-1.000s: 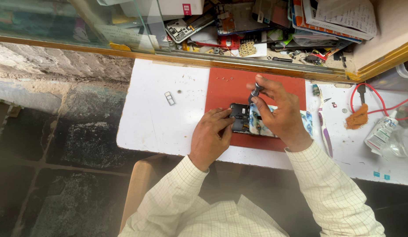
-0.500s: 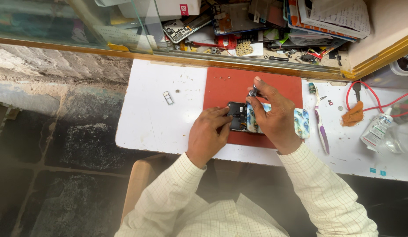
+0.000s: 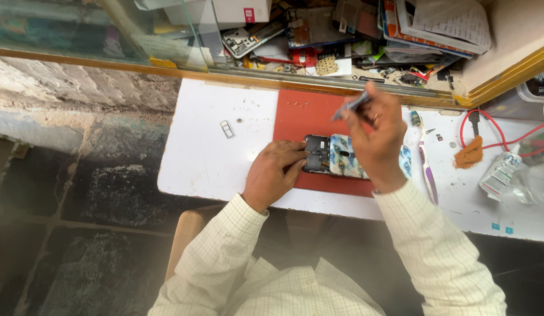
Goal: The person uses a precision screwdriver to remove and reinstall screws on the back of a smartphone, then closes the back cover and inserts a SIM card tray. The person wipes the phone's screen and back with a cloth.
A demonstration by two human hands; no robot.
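Nearest the camera are two sleeves of pale checked cloth, reaching up from the bottom edge to a white desk [image 3: 213, 146].

The left hand [image 3: 276, 175] lies flat on the near edge of a red mat [image 3: 304, 120], fingers loosely curled, their tips pressing the dark, opened end of a phone [image 3: 333, 157]. It grips nothing; it only pins the phone down. The phone lies lengthwise across the mat, its left part showing bare dark innards, its right part covered by a patterned blue and white back.

The right hand [image 3: 377, 137] is raised above the phone's right half and hides part of it. Its fingers are pinched narrow around a thin grey tool [image 3: 351, 106], blurred, which slants up and to the right; its lower tip hangs over the mat, clear of the phone.

Just right of that hand a toothbrush [image 3: 427, 172] with a purple handle lies on the desk, then an orange rag [image 3: 469, 153] by a red wire [image 3: 500, 140], and a small white tube [image 3: 499, 174]. Left of the mat a small metal tray [image 3: 227, 129] sits alone on the desk.

Farther off, behind a wooden rail, a glass case [image 3: 166, 35] holds a jumble of phone parts, boxes and papers.
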